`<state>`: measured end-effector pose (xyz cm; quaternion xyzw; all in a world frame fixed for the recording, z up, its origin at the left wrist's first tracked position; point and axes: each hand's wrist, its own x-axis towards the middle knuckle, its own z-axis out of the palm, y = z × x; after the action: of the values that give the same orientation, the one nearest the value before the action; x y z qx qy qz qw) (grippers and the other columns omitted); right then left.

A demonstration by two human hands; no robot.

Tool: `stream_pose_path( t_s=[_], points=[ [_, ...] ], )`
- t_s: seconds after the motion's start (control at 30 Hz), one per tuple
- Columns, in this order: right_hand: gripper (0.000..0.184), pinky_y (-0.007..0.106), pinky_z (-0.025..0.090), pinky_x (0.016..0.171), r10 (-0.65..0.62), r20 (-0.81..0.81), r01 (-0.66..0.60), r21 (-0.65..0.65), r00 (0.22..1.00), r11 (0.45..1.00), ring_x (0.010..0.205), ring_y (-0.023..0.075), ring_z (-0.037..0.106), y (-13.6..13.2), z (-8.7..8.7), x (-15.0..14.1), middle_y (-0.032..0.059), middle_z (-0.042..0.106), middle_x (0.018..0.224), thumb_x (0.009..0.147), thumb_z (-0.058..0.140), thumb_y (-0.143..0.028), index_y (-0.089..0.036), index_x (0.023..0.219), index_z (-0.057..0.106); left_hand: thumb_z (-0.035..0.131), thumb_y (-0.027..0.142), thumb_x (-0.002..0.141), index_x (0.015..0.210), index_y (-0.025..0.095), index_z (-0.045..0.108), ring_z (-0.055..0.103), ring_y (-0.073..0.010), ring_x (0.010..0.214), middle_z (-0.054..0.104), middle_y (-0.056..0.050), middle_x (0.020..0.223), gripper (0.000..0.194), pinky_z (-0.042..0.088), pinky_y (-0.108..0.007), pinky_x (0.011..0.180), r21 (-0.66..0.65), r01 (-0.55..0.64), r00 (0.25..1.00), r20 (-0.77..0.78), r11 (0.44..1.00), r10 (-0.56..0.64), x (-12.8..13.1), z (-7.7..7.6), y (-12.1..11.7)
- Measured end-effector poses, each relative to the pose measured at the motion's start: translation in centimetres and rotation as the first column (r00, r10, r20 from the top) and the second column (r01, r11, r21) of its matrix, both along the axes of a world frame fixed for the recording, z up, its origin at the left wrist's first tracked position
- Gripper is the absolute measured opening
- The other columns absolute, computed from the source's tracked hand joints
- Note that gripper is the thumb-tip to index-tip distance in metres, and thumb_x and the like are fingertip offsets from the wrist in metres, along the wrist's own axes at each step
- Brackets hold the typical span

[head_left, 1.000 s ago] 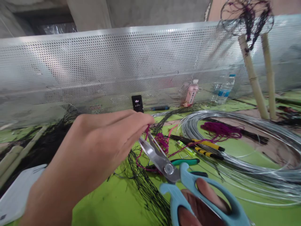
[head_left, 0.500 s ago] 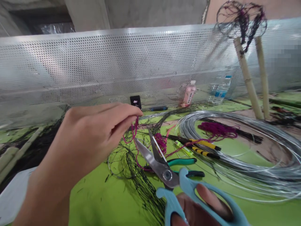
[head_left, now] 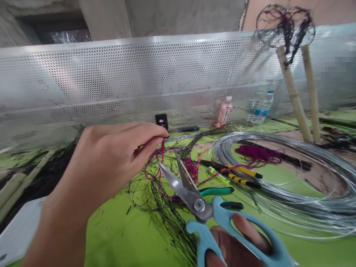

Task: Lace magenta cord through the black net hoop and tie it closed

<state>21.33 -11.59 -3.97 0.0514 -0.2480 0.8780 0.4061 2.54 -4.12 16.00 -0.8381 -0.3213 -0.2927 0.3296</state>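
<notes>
My left hand (head_left: 111, 163) is raised over the green table (head_left: 116, 237), its fingertips pinched on a magenta string (head_left: 155, 163) that loops down into a small ring of black netting (head_left: 155, 193). My right hand (head_left: 236, 244) sits at the bottom edge with its fingers through the light-blue handles of a pair of scissors (head_left: 200, 207). The steel blades are parted and point up and left at the string, just below my left fingertips.
A large coil of silver wire (head_left: 278, 174) lies at the right, with yellow-handled tools (head_left: 241, 174) and green-handled pliers (head_left: 217, 191) beside it. A perforated metal panel (head_left: 139, 81) runs along the back. Two bottles (head_left: 225, 111), a black device (head_left: 162, 121) and bamboo poles (head_left: 292, 89) stand near it.
My left hand drew back to the left with the string, and the scissor blades opened. The netting ring came into view under the string.
</notes>
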Motion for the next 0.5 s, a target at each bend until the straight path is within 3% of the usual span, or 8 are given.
stream_pose_path(
  t_s=[0.27,0.37,0.5],
  points=[
    [0.087,0.019,0.022,0.035,-0.013,-0.014,0.013,0.008,1.0,1.0,0.032,0.0077,0.033,0.7,0.9,-0.3,-0.0012,0.042,0.04,0.08,0.037,-0.094,-0.013,0.063,0.063,0.058,0.025,0.101,0.101,0.029,0.073,0.075,-0.0153,0.078,0.081,0.006,0.093,0.015,0.047,-0.027,0.064,-0.025,0.007,1.0,-0.002,1.0,-0.007,0.1,0.1,-0.3],
    [0.082,0.017,0.023,0.038,-0.039,-0.009,0.039,-0.049,0.999,0.998,0.031,0.0057,0.025,0.5,1.4,0.1,-0.0046,0.039,0.041,0.092,0.036,-0.084,-0.011,0.071,0.067,0.058,0.024,0.101,0.103,0.028,0.073,0.076,-0.0156,0.078,0.081,0.006,0.093,0.016,0.047,-0.028,0.062,-0.032,0.002,1.0,-0.021,0.999,-0.002,0.2,0.1,-0.3],
    [0.076,0.016,0.026,0.039,-0.089,0.026,0.091,-0.076,0.996,0.993,0.033,0.0058,0.03,0.3,2.1,0.3,-0.0042,0.043,0.043,0.094,0.036,-0.08,-0.012,0.074,0.065,0.059,0.024,0.101,0.103,0.026,0.072,0.075,-0.0142,0.076,0.08,0.005,0.091,0.013,0.045,-0.028,0.062,-0.028,0.029,0.998,-0.048,0.999,-0.03,0.2,0.1,-0.4]
  ],
)
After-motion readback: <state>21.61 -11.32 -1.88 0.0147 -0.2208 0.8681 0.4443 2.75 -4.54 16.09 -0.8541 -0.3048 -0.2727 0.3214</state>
